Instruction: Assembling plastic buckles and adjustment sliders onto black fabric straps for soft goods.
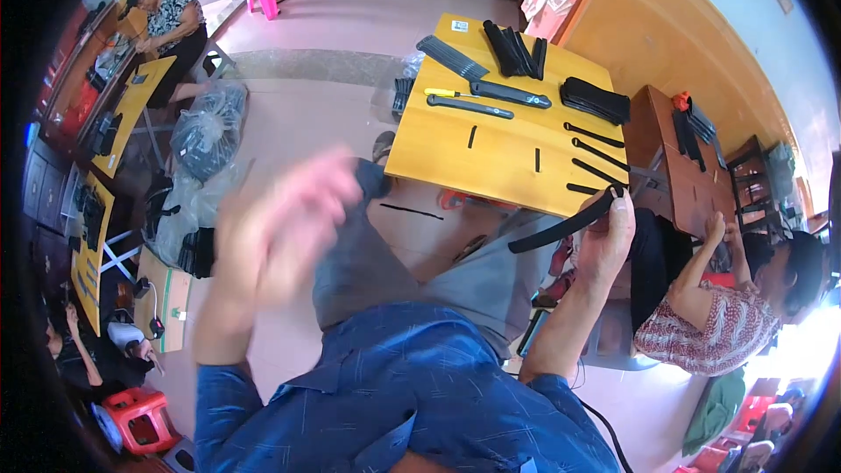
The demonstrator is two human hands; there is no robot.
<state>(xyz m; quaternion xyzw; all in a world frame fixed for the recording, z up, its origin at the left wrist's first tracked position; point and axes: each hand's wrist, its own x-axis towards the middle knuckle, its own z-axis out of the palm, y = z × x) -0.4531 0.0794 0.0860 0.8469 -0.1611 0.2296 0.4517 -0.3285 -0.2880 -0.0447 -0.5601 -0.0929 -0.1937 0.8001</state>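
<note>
My right hand [603,245] is closed at the near right corner of the yellow table [429,153]. It grips one end of a black strap [561,231], whose other end hangs out to the left over my lap. My left hand [293,215] is raised above my left thigh, away from the table. Motion smears its fingers, and I cannot make out anything in it. Several short black straps [600,154] with looped ends lie in a row along the table's right side, close to my right hand. Two small black strips [472,137] lie in the middle.
Toward the table's far side are a stack of dark strips [453,57], black bundles [596,100], flat black pieces [510,94] and a yellow-handled tool [441,92]. A person [710,315] sits close on my right at a brown table [679,166]. Plastic bags [210,131] rest on the left floor.
</note>
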